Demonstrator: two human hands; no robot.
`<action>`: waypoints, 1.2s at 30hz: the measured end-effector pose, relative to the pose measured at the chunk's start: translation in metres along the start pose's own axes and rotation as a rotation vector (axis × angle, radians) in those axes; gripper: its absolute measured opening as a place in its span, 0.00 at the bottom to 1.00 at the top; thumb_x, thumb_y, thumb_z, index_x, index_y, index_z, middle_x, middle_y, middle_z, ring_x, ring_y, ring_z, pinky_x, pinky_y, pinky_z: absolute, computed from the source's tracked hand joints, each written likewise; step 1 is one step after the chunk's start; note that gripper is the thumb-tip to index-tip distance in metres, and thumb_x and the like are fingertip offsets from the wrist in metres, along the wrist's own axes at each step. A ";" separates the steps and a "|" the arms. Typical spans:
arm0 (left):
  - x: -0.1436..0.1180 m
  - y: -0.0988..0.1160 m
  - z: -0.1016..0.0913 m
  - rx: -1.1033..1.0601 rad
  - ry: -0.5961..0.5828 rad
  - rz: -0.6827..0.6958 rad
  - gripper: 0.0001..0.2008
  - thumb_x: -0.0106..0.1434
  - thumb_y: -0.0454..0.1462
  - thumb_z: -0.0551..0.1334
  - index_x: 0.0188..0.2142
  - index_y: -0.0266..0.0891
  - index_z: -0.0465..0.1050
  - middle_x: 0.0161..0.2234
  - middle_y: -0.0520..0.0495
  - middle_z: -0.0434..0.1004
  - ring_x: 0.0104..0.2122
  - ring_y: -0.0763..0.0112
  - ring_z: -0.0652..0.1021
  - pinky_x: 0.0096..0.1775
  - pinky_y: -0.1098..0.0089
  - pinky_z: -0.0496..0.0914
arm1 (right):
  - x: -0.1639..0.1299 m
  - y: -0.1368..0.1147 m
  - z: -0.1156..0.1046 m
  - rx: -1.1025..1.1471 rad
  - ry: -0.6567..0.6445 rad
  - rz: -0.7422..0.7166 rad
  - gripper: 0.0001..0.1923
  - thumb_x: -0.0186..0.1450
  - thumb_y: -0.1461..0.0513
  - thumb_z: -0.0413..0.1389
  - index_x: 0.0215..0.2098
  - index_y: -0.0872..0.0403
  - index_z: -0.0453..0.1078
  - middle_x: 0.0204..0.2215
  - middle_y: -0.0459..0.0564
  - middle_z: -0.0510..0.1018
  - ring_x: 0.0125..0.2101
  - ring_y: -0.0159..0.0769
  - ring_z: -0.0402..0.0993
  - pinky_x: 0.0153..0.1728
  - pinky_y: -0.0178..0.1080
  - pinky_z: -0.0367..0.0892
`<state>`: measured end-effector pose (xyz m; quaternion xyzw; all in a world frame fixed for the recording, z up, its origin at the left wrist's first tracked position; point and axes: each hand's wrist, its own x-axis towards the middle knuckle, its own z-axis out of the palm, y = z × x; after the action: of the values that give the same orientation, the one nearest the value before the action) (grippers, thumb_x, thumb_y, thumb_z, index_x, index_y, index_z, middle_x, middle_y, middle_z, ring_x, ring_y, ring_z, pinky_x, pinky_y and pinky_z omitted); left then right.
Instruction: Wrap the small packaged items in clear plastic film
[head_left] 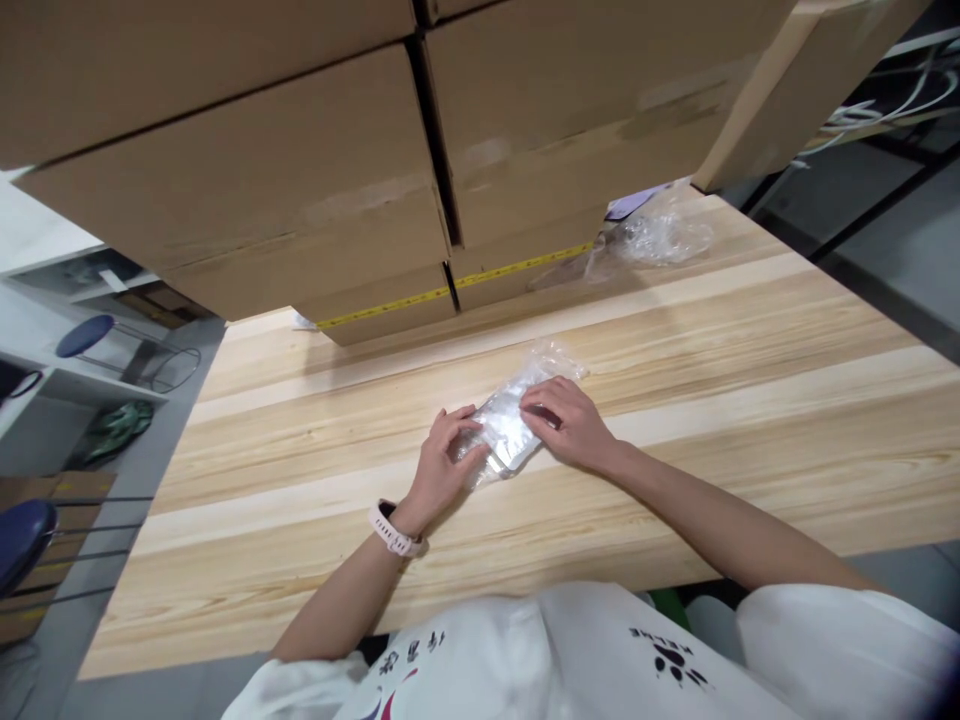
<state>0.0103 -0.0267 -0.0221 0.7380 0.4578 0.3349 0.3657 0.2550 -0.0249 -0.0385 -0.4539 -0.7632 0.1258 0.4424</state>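
A small clear plastic bag (510,415) with a flat pale item inside lies on the wooden table (675,400), near its middle. My left hand (442,465) holds the bag's near left end with its fingertips; a pink watch sits on that wrist. My right hand (570,425) presses on the bag's right side, fingers curled over it. The bag's open end points away from me, toward the boxes.
Large cardboard boxes (360,170) stacked at the table's far edge fill the top of the view. Crumpled clear plastic (652,235) lies at the far right beside them. Blue stools (86,335) and white shelving stand to the left; the floor drops off at the right.
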 end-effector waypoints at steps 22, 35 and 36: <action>0.050 -0.014 -0.082 -0.070 0.788 -0.222 0.07 0.65 0.40 0.62 0.33 0.39 0.70 0.21 0.58 0.65 0.21 0.78 0.67 0.24 0.78 0.61 | -0.002 -0.002 0.003 -0.306 -0.507 0.054 0.27 0.74 0.48 0.49 0.68 0.44 0.64 0.70 0.52 0.62 0.65 0.52 0.59 0.61 0.56 0.59; 0.012 0.018 -0.017 0.551 -0.461 0.256 0.38 0.67 0.47 0.65 0.70 0.41 0.53 0.67 0.34 0.64 0.65 0.48 0.66 0.63 0.48 0.62 | 0.011 -0.035 -0.039 -0.152 -0.607 0.067 0.21 0.76 0.52 0.46 0.55 0.50 0.76 0.51 0.55 0.80 0.48 0.46 0.74 0.49 0.47 0.68; 0.014 0.021 -0.018 0.581 -0.485 0.257 0.38 0.66 0.45 0.66 0.70 0.41 0.53 0.67 0.34 0.63 0.64 0.47 0.66 0.62 0.48 0.62 | 0.021 -0.028 -0.046 -0.124 -0.588 0.080 0.21 0.76 0.53 0.45 0.54 0.49 0.77 0.49 0.54 0.81 0.48 0.46 0.75 0.48 0.46 0.68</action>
<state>0.0093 -0.0158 0.0075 0.9195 0.3379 0.0505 0.1943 0.2706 -0.0338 0.0164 -0.4537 -0.8464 0.2223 0.1684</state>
